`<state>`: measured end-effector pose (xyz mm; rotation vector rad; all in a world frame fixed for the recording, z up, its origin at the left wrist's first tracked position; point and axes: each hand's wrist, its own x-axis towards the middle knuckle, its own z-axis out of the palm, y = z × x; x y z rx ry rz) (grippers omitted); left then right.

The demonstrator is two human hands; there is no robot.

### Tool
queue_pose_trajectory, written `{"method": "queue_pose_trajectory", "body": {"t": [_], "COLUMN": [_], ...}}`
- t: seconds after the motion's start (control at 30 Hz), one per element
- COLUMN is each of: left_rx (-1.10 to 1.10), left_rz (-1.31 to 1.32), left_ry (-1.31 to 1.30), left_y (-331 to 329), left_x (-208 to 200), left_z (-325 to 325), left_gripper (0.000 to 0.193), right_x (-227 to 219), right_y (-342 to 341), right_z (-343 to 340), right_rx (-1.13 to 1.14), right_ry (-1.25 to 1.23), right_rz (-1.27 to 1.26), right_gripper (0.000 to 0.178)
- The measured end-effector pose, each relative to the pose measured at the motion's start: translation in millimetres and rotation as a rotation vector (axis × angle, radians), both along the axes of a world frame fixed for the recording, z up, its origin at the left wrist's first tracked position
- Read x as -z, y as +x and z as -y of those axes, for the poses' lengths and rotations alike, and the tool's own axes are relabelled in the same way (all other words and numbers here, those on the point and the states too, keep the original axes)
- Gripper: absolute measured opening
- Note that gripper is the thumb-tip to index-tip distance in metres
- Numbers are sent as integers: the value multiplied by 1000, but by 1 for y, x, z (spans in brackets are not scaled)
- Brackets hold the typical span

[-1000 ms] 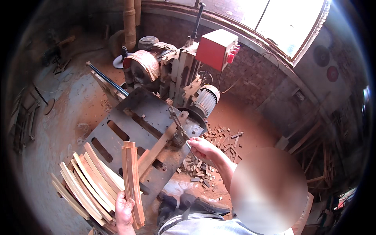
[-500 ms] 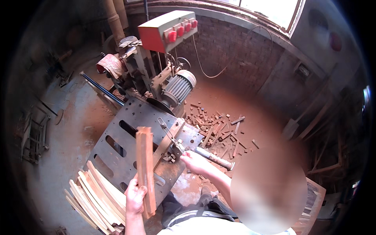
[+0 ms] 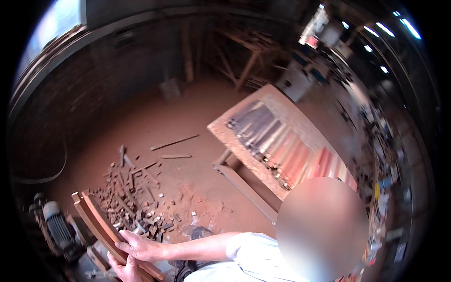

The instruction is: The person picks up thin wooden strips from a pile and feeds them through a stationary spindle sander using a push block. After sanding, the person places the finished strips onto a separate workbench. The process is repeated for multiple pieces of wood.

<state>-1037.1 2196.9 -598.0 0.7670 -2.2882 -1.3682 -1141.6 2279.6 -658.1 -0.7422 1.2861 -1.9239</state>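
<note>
Curved wooden strips [image 3: 101,230], reddish-brown and held side by side as a bundle, slant across the lower left. My right hand [image 3: 140,245] is closed around their near part from the right. Just below it my left hand [image 3: 126,269] grips the same strips, its fingers partly at the picture's lower edge. The strips' far ends stick out free toward the upper left. How many strips there are cannot be counted surely.
Left of the strips stands the woodworking machine with its grey motor [image 3: 58,230]. Beyond my hands a heap of wood offcuts [image 3: 127,188] lies on the dusty floor. To the right a wooden-topped table [image 3: 223,123] carries rows of wood pieces. A shovel-like blade [image 3: 170,88] leans by the wall.
The view has swung right, away from the machine to the table. My right hand has left the machine's lever area and now holds the wooden strips together with my left.
</note>
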Motion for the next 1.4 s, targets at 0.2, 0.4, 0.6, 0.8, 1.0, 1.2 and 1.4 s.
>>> {"method": "queue_pose_trajectory", "body": {"t": [0.2,0.4,0.6,0.8,1.0,1.2,1.4], "left_rx": [149,97,-386,-354,-353,-442,-423], "left_rz": [46,152,437,355,332,173,-216], "left_ry": [332,317,380,403,449,562,789], "left_y": [-52,-36,-16,-24,-42,-23,-8], "left_x": [8,28,22,8,11,1,-40], "left_z": [-5,33,52,38,14,10,-10], "left_gripper": [46,45,58,46,40,36,32], "right_x": [12,61,57,93,108,88,127], "right_y": [-53,-220,-310,-348,-357,-369,-354], "right_z": [-75,-284,-435,-487,-521,-491,-473], "right_rx": [329,954,1230,1173,965,840,1144], "right_ry": [99,721,1496,1795,1985,2091,1352], "right_rz": [295,215,137,175,109,100,-610], "right_gripper": [26,25,53,57,42,36,58]}}
